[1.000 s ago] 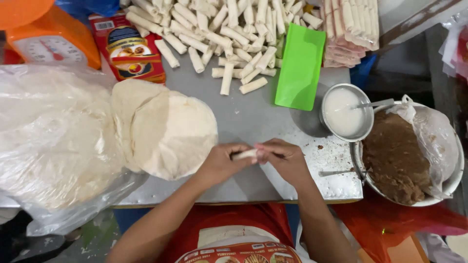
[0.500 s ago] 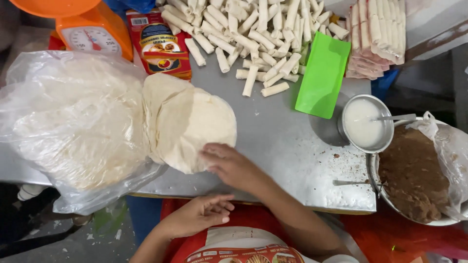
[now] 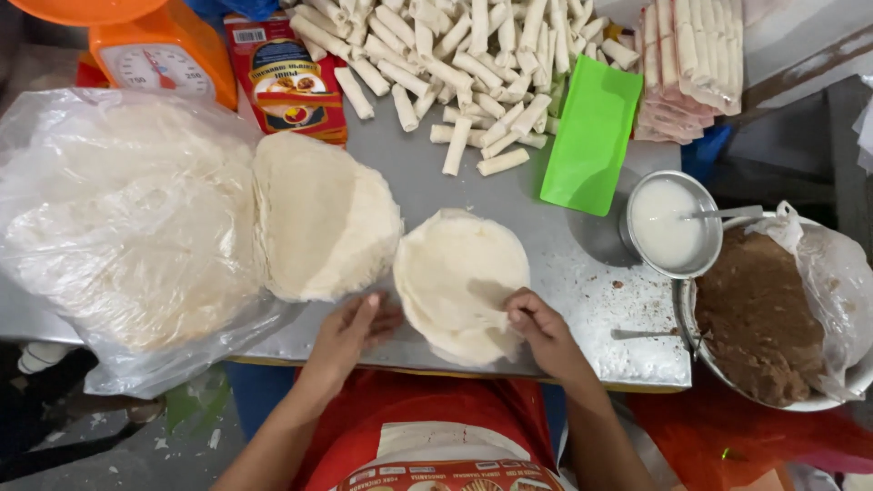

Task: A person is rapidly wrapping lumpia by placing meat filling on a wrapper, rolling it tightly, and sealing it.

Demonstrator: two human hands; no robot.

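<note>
While the round wrapper lies flat on the metal worktop near its front edge, the right hand rests on the wrapper's lower right part, fingertips pressing it and grasping nothing. The left hand lies open and flat on the worktop just beside the wrapper's left rim, empty. To the left, a stack of wrappers sits half out of a clear plastic bag. On the right stand a small metal bowl of white paste with a spoon in it and a large bowl of brown filling lined with plastic. At the back lie a heap of rolled spring rolls, a green plastic board, a red carton and an orange kitchen scale.
</note>
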